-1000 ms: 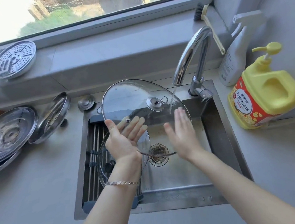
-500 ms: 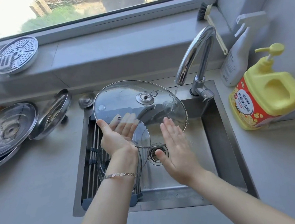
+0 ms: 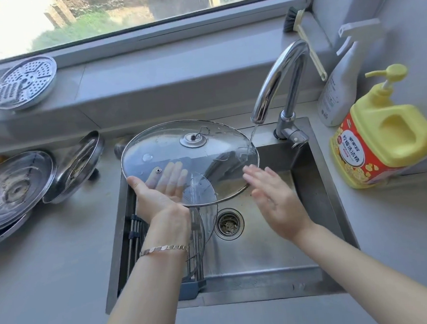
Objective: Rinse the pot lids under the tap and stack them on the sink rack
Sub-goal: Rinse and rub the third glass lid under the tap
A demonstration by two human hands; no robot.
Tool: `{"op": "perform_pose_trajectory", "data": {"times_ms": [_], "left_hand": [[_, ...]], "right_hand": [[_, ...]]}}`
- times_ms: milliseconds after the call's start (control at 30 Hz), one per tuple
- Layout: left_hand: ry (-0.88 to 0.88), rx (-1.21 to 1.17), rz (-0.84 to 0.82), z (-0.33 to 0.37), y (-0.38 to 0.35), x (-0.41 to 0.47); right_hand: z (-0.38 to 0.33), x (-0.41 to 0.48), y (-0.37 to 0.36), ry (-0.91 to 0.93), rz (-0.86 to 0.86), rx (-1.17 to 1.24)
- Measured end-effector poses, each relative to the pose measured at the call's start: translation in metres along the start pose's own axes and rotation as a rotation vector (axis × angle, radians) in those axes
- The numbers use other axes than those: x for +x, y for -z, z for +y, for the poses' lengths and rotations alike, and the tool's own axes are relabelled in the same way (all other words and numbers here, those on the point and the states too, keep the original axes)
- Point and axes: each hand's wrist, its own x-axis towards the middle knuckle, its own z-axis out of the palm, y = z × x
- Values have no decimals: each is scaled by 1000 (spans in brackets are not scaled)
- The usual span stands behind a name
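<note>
The large glass lid [image 3: 189, 161] hangs over the far half of the sink [image 3: 322, 204], tilted with its near rim low and its far rim high. The left hand [image 3: 158, 190] grasps it at the near-left rim, thumb on top and fingers spread flat beneath the glass. The right hand [image 3: 272, 193] is open and flat, its fingertips at the right rim; whether they touch cannot be told. Water from the tap [image 3: 275, 84] lands on the lid's far-right edge and runs down the glass.

To rinse well, the lid should turn under the stream so the water passes over the whole top face, including around the centre knob fitting [image 3: 192, 140], and then the underside. One hand alone carries wet, slippery glass, so the right hand is best placed under the rim as a second support while turning. Keeping the low rim over the basin sends runoff to the drain [image 3: 228, 224].

Another glass lid [image 3: 206, 206] already leans on the sink rack [image 3: 136, 233] at the left. Steel lids [image 3: 16, 187] wait on the tabletop [image 3: 51, 292] to the left.
</note>
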Motion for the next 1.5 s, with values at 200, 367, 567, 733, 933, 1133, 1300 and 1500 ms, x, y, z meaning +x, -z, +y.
{"op": "perform_pose_trajectory", "data": {"times_ms": [200,367,567,733,933,1133,1300,1500], "left_hand": [[-2,61,-51,-2,5,-5],[-30,181,-152,-5,9,-18],[-24,369,-302,-12,8,-30],[6,403,-302,-17,5,-25],[28,456,-390,-9,18,-20],[95,489,-446,4,30,-10],[99,493,-428,12,28,-2],[91,598,-481,4,28,-5]], "right_hand": [[-11,-11,-3,210,-48,-71],[3,17,-3,-434,-182,-26],[25,51,-4,-820,-139,43],[-11,14,-21,-425,-184,-66],[20,41,-2,-469,-127,-21],[31,70,20,-367,-293,-41],[16,91,19,-288,-251,-123],[7,86,7,-208,-299,109]]}}
